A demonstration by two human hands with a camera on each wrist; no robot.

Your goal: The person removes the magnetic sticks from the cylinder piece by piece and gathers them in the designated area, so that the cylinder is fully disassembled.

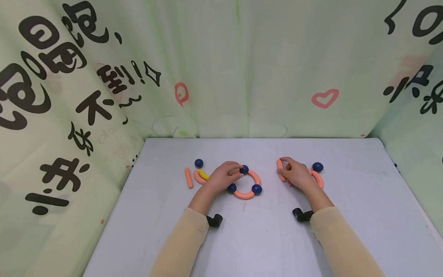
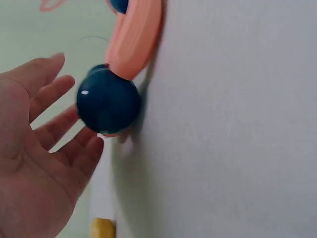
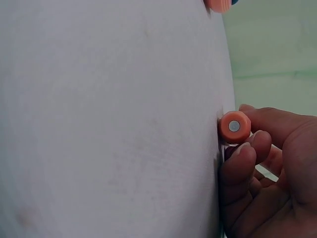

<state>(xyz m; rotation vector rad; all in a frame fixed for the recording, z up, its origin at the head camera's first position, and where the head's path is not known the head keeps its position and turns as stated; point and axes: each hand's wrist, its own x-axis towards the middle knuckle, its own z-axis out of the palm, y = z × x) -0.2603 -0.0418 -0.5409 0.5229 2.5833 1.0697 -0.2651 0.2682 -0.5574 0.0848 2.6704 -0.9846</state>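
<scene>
On the table a ring of curved orange magnetic rods point(image 1: 244, 196) and blue balls point(image 1: 257, 189) lies flat. My left hand point(image 1: 223, 177) is over the ring's left side, its fingertips near the far blue ball point(image 1: 244, 169) and partly covering the ring. In the left wrist view, that hand's fingers are loosely extended beside a blue ball point(image 2: 108, 100) joined to a curved orange rod point(image 2: 136, 39). My right hand point(image 1: 298, 174) pinches a straight orange magnetic rod point(image 1: 281, 169) to the ring's right; the rod's round metal end point(image 3: 234, 126) shows in the right wrist view.
Left of the ring lie a straight orange rod point(image 1: 188, 177), a curved orange rod point(image 1: 199, 177), a yellow curved rod point(image 1: 203, 174) and a blue ball point(image 1: 199, 163). Beyond my right hand are another blue ball point(image 1: 317, 166) and a curved orange rod point(image 1: 318, 179). Curtains point(image 1: 277, 77) surround the table.
</scene>
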